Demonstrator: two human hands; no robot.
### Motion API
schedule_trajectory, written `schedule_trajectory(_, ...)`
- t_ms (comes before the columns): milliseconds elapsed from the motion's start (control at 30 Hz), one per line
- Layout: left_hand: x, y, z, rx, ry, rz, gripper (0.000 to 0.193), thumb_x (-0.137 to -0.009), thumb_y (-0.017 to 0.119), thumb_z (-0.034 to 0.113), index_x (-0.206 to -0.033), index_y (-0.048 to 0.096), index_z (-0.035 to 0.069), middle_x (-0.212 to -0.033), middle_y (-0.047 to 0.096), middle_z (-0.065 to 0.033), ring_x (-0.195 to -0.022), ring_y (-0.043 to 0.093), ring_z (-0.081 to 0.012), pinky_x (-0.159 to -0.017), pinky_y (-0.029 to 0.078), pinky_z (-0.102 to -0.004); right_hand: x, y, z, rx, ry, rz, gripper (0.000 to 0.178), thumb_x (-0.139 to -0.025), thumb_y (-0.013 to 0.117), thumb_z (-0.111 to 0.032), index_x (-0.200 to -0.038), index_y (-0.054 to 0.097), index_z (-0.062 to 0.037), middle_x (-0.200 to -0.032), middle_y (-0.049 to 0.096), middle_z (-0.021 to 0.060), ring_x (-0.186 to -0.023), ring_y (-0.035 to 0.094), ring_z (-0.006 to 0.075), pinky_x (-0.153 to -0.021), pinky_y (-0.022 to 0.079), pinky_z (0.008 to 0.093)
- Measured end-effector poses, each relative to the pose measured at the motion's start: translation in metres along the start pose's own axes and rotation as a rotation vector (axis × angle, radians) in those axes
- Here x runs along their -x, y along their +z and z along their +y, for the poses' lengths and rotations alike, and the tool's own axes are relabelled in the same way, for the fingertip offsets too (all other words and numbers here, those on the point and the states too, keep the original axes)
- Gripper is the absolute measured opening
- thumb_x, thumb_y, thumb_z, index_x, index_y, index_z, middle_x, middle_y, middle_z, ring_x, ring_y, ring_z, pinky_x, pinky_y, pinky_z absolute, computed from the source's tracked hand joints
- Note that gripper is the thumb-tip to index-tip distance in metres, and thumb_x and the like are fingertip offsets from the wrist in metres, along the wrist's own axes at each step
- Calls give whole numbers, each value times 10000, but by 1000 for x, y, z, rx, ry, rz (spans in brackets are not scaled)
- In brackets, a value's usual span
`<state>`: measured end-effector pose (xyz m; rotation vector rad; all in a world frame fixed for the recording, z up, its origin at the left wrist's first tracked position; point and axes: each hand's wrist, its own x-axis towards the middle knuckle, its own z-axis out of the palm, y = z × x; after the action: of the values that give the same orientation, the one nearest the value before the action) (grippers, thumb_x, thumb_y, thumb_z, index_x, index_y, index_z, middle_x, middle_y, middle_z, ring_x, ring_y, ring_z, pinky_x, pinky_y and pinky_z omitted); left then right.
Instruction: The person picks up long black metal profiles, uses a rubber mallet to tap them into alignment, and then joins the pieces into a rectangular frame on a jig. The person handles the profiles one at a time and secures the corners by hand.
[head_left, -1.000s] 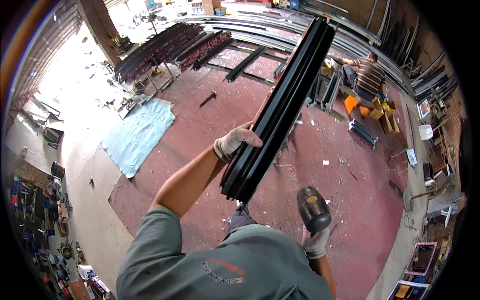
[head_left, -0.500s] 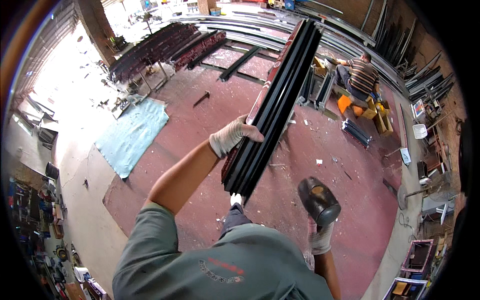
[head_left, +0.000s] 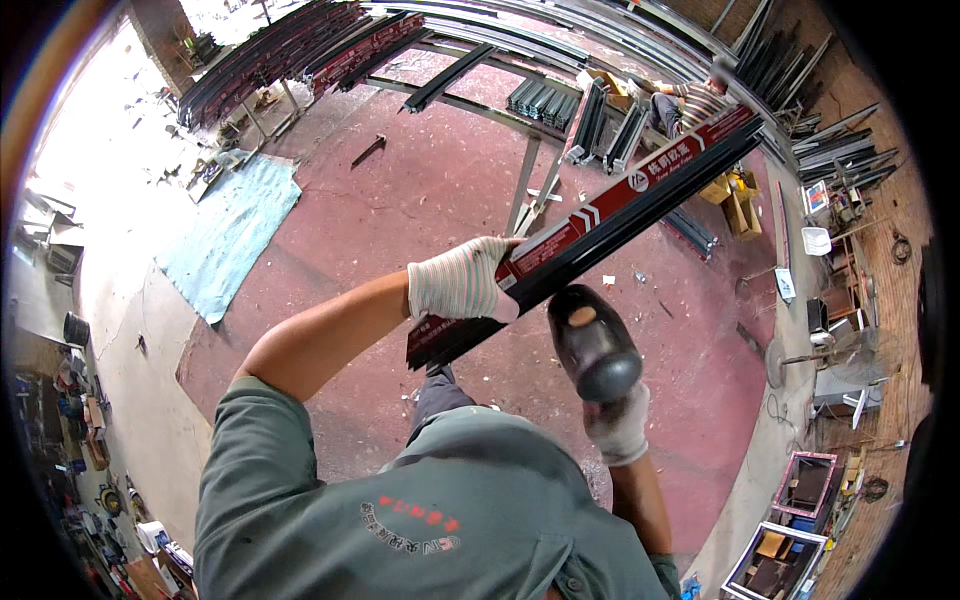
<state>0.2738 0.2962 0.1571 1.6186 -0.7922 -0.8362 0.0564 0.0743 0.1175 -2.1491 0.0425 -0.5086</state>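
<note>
Clock read from the left hand, 12 at the top of the view.

- Left hand (head_left: 460, 280): light striped glove, closed round a long dark profile (head_left: 620, 228) near its lower end. Thumb on the near side; most fingertips hidden behind.
- Profile: held up off the floor, slanting, long end toward 2 o'clock, short end at 7. Red printed strip (head_left: 600, 207) along its upper-left face, dark ridged face below.
- Right hand (head_left: 618, 425): gloved, smudged dark, at 4 to 5 o'clock. Fingers curled about the handle of a mallet (head_left: 597, 350); handle mostly hidden behind the head. Black head raised, just below the profile; cannot tell whether the 2 touch.
- Red floor (head_left: 440, 180) beneath, scattered with pale scraps.
- Blue cloth (head_left: 230, 235) spread between 9 and 10 o'clock. Dark hammer-like tool (head_left: 369, 150) lying at 11.
- Beyond that, also near 11: stack of dark profiles (head_left: 265, 65).
- At 2 o'clock, 1 co-worker (head_left: 700, 103) in a striped shirt, partly behind the profile. Cardboard box (head_left: 741, 215) between 2 and 3.
</note>
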Motion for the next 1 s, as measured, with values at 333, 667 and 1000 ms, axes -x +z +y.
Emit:
schedule_trajectory(333, 10, 15, 7, -62, -92, -88, 633, -672, 811, 151, -1251, 606, -4, -951, 642, -24, -838, 602, -123, -799, 540, -300, 10, -7, 35, 214, 129, -128, 244, -883, 699, -108, -1097, 638, -7, -854, 693, 178, -816, 709, 325, -779, 552, 360)
schedule_trajectory(667, -17, -5, -19, 35, -105, -32, 748, -685, 867, 173, -1360, 575, 35, -873, 635, -25, -694, 585, -120, -607, 513, -282, 51, -15, 52, -201, 164, 156, 433, -977, 641, -182, -1352, 523, -1, -1196, 573, 80, -1036, 550, 163, -877, 472, 326)
schedule_trajectory(1000, -26, -4, -10, 34, -76, -63, 678, -683, 837, 118, -1314, 606, 31, -929, 654, -5, -853, 590, -120, -814, 527, -295, -11, 14, -27, -276, 103, 86, 287, -852, 716, -104, -1117, 673, -1, -904, 738, 136, -866, 735, 226, -755, 569, 307)
